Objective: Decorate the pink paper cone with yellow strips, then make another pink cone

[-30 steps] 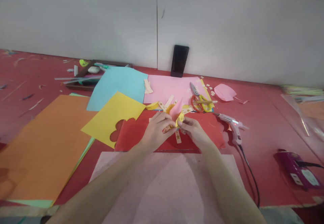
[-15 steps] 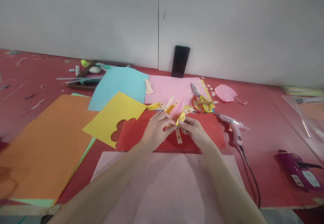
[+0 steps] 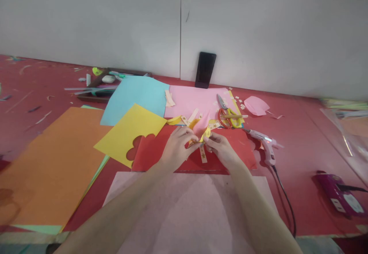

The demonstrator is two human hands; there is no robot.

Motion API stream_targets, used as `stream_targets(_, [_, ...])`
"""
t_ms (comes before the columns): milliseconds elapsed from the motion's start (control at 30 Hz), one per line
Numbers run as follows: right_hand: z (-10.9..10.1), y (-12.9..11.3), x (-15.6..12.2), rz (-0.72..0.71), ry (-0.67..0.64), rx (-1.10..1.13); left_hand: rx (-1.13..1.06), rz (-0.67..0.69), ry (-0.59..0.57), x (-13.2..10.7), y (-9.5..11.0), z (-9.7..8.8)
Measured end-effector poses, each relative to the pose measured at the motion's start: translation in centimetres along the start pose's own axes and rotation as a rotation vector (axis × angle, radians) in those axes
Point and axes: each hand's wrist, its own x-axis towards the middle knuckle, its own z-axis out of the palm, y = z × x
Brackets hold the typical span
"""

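Observation:
Both my hands meet over a red sheet (image 3: 155, 150) in the middle of the table. My left hand (image 3: 178, 143) is closed on a small folded paper piece (image 3: 202, 124), pink with yellow parts. My right hand (image 3: 220, 146) pinches the yellow edge of the same piece from the other side. Fingers hide its lower part. Around and beneath it lie paper strips with gold stars, one of them a star strip (image 3: 203, 155) just below my fingers. Behind my right hand, scissors (image 3: 225, 114) with red and yellow handles rest on a pink sheet (image 3: 189, 99).
A hot glue gun (image 3: 266, 143) lies to the right, its cord running to the front edge. Beyond is a purple power strip (image 3: 339, 192). Yellow (image 3: 126, 131), blue (image 3: 135, 97) and orange sheets (image 3: 57, 162) spread leftward. A phone (image 3: 205, 70) leans on the wall.
Hardly anything differs. Both hands stay on the paper piece, with only a slight shift of the pink and yellow parts between the fingers.

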Motion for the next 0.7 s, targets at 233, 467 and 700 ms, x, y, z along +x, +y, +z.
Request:
stream_targets(233, [-0.03,0.18,0.13,0.011,0.017,-0.034,-0.014,-0.006,0.000,-0.07,-0.04,0.04])
stream_targets(467, [-0.19,0.23,0.08,-0.005,-0.008,-0.009,-0.075,0.027,-0.014,-0.11,0.04,0.12])
stream_targets(700, [-0.09,0.07,0.10,0.003,-0.008,-0.014,-0.099,0.028,-0.046,-0.10,0.18,0.01])
